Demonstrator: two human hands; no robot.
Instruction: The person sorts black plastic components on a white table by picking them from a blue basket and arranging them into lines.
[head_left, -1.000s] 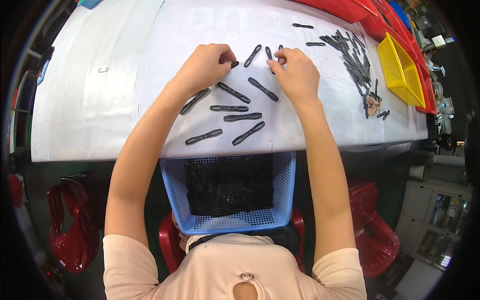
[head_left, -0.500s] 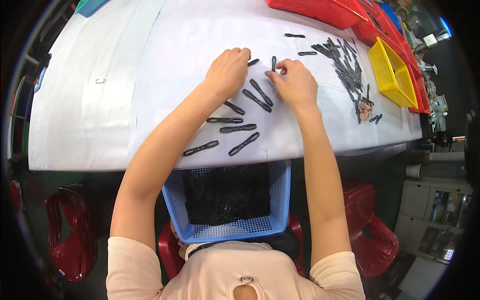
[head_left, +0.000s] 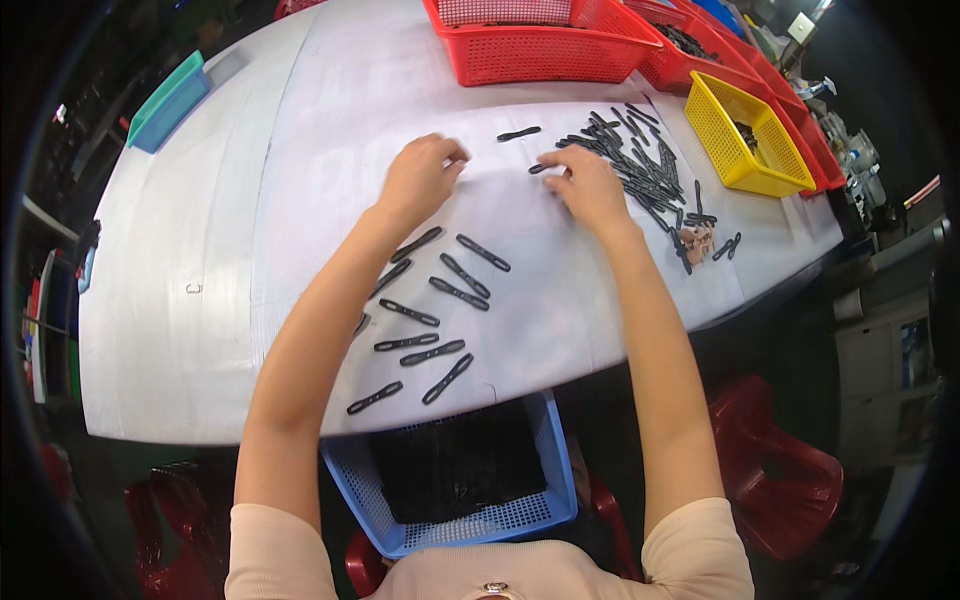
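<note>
— White table [head_left: 200, 250] fills most of the view. What sits on it?

— At the far edge stands a big red basket [head_left: 540, 45], with more red baskets beside it on the right. Next comes a yellow basket [head_left: 745, 135], then a teal tray [head_left: 168, 100] at the far left corner. A blue basket [head_left: 540, 470] full of dark parts sits low, just under the near table edge.

— And the small things?

— A pile of black strips [head_left: 630, 165] lies by the yellow basket. Laid-out black strips [head_left: 440, 310] sit in loose rows near the left arm. One single strip [head_left: 518, 133] lies alone, far out between the hands.

— What do the hands do?

— Both arms reach far forward. The left hand [head_left: 420, 180] is curled, fingers bent down on the table; I cannot tell if it holds anything. The right hand [head_left: 585, 185] pinches a strip [head_left: 541, 168] at the pile's edge.

— Any room to move?

— Lots of bare table on the left. On the right, the pile and baskets crowd in close.
</note>
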